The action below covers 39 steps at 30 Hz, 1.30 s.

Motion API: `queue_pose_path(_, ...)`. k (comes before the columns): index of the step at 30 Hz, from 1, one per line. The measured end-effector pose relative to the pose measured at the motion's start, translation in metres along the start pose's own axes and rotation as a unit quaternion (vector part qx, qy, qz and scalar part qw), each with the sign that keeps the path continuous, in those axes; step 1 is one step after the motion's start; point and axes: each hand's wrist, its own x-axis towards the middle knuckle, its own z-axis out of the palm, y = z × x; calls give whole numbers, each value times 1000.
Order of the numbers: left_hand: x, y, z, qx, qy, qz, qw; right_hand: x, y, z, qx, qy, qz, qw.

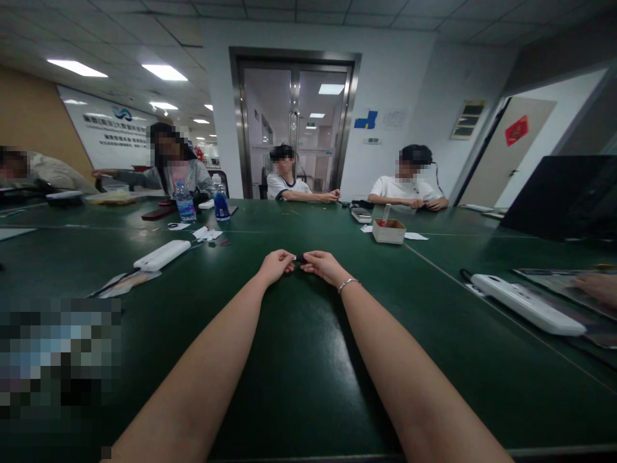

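Dark green counter [299,366] runs from under the forearms toward the far seats; on the right, one long white bar [527,303] lies at a slant, well apart from both hands; a bracelet [347,284] circles the right wrist; just beyond, the left hand [277,267] and right hand [324,266] meet over the counter, with a small black piece [301,258] between their fingertips; its long axis seems to run crosswise, from hand to hand, bright end toward the left, dark body toward the right; neither hand is clearly nearer, as the fingers of both are closed in a pinch on it; what it is, too small to tell; a second white bar [162,256] lies off to the left; farther out stand a small box [388,235] and two bottles [185,204]; seated people and a glass door [270,128] lie beyond.
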Motion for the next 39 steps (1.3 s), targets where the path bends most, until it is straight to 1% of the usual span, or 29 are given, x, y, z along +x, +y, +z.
queue_pose_path(9,4,-4,-4,82,-9,1,997,-5,-3,0,-1,-31,-1,1000)
queue_pose_path(14,0,-1,-7,164,9,6,986,-6,-4,-2,-6,-47,-1,999)
queue_pose_path(18,-2,0,-9,192,27,-9,981,-7,-5,-2,-20,-62,-7,998)
queue_pose_path(22,0,-2,-9,177,33,-20,984,-8,-5,-1,-27,-63,-10,998)
queue_pose_path(29,0,0,-6,71,-10,15,997,-5,-5,0,8,-24,7,1000)
queue_pose_path(33,-3,4,-7,15,-22,35,999,-4,-5,-1,13,-35,11,999)
queue_pose_path(37,-3,7,-6,22,-8,9,1000,-3,-4,-1,10,-41,14,999)
queue_pose_path(39,-3,7,-5,32,4,15,999,-2,-3,-2,8,-42,14,999)
